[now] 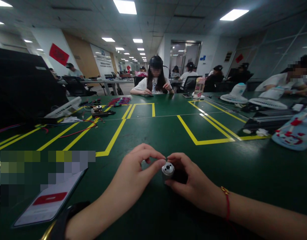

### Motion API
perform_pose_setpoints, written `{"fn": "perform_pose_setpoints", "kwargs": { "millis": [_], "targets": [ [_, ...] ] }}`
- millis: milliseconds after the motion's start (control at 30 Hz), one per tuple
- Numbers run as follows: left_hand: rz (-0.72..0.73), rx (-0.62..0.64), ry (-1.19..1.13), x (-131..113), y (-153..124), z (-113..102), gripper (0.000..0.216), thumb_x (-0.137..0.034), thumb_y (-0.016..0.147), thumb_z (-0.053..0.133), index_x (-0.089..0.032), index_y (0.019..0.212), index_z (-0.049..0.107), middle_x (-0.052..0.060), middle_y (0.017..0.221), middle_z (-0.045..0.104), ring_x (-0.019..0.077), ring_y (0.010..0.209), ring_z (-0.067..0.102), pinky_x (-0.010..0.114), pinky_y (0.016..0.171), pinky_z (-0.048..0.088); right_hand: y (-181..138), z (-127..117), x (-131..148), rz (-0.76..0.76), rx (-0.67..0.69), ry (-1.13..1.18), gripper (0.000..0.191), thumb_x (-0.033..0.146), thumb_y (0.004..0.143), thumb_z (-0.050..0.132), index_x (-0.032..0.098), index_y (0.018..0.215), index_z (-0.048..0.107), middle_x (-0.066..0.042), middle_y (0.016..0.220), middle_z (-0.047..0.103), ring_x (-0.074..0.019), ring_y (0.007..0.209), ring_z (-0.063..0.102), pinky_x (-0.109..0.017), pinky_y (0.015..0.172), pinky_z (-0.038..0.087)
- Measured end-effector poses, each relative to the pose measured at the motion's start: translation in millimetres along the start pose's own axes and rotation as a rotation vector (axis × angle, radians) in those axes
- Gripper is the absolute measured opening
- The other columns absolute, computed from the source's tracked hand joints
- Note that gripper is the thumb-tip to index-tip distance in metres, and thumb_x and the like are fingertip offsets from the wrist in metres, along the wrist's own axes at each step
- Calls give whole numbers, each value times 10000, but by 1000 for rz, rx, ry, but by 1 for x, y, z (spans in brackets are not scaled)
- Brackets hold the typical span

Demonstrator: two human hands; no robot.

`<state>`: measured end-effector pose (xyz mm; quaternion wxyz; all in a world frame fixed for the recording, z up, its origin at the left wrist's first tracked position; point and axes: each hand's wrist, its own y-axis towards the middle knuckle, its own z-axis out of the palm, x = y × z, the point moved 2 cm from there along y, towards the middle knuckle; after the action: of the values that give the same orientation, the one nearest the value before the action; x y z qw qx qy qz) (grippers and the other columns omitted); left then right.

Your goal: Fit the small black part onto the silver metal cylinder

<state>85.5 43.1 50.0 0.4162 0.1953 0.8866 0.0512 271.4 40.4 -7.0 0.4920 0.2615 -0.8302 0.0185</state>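
A small silver metal cylinder (168,170) stands upright on the green table, with a dark hole in the middle of its top face and smaller holes around it. My right hand (197,181) curls around it from the right, thumb at its near side and fingers behind. My left hand (140,163) is at its upper left edge, thumb and index fingertip brought together in a pinch. Whatever lies between those fingertips, if anything, is too small to make out.
A phone (53,196) lies at the near left. Yellow tape (213,141) marks the green table (143,136). Wires and small parts (97,111) lie at the left, a patterned blue bag (294,128) and white fans (234,95) at the right. A person (155,81) sits opposite.
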Motion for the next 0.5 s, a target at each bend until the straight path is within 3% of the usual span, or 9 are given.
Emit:
{"fn": "perform_pose_setpoints", "kwargs": {
  "millis": [233, 500],
  "targets": [
    [-47, 133, 134, 33, -14, 16, 46, -240, 796, 715, -277, 791, 743, -22, 863, 678, 201, 863, 623, 311, 770, 441, 0, -1, 4, -36, -38, -101, 430, 208, 769, 613, 243, 1169, 461, 15, 1085, 553, -72, 950, 541, -221, 856, 474],
    [-58, 122, 197, 31, -12, 33, 11, -297, 783, 731, -303, 783, 740, -17, 888, 692, 263, 928, 602, 365, 753, 398, 0, -1, 7, 2, -46, -96, 386, 192, 757, 609, 220, 1118, 477, 7, 1041, 565, -75, 908, 552, -216, 809, 486]
  ]
}}
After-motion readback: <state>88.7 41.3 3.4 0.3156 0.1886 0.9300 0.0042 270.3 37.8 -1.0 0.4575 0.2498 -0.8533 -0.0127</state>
